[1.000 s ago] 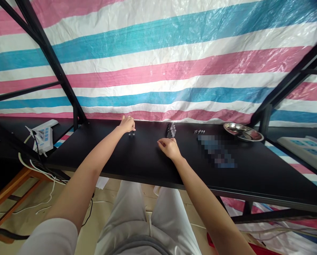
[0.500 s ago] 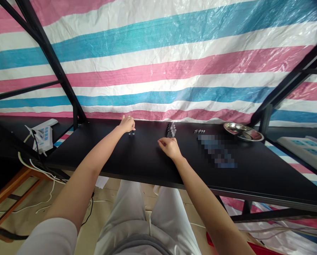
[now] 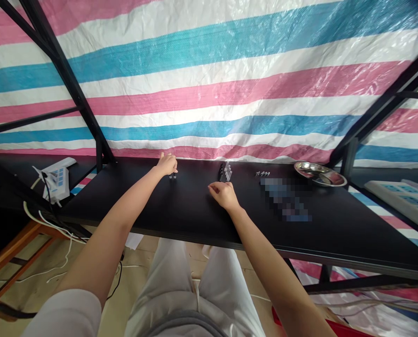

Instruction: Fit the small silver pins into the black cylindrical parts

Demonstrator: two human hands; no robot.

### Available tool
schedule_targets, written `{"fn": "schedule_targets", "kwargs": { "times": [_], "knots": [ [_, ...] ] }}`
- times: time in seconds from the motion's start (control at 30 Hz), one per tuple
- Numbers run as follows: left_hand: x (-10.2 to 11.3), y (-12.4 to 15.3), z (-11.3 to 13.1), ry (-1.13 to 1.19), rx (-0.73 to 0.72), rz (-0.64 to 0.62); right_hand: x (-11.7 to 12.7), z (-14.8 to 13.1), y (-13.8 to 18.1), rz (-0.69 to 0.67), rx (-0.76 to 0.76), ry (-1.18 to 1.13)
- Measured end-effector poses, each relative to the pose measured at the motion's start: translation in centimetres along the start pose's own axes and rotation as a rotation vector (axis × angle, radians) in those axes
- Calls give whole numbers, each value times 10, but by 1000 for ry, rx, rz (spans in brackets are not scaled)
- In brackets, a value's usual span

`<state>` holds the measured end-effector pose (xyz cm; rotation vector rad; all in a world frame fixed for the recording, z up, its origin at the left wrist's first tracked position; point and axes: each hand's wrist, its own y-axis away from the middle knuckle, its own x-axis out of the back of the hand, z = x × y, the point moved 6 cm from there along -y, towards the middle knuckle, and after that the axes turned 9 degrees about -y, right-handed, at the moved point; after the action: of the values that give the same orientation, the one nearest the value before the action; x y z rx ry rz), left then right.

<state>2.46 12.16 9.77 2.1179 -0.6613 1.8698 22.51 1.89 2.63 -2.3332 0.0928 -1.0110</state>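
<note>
Pinching hand: left hand (image 3: 167,164), grip pressed together on the top of a small peg (image 3: 173,177), which stood on the bench (image 3: 181,210) left of the bunch of pegs (image 3: 225,172).
Resting hand: right hand (image 3: 224,194), just in front of that bunch, grip curled in; contents hidden.
Care: probably best kept upright, pressure light, so the small peg did not tip.

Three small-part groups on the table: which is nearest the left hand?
The leftmost pair, just beneath the left hand. The middle cluster sits beyond the right hand; the third row lies farther right.
</note>
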Motion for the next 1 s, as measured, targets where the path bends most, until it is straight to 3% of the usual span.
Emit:
{"fn": "schedule_targets", "kwargs": {
  "times": [0.23,0.33,0.47,0.6,0.7,0.9,1.0],
  "knots": [
    [0,1,-4,-61,6,-11,5,-1,1,34,-5,-1],
    [10,4,5,-44,-20,86,11,0,0,91,-32,14],
    [21,12,46,9,-134,258,24,10,2,217,-144,105],
    [3,17,109,48,-298,247,31,24,6,276,-250,204],
    [-19,14,143,94,-258,188,31,31,8,256,-297,274],
    [-45,-4,167,177,-41,111,30,35,10,212,-364,355],
    [-46,-12,168,176,-12,157,30,36,11,219,-369,366]
  ]
}}
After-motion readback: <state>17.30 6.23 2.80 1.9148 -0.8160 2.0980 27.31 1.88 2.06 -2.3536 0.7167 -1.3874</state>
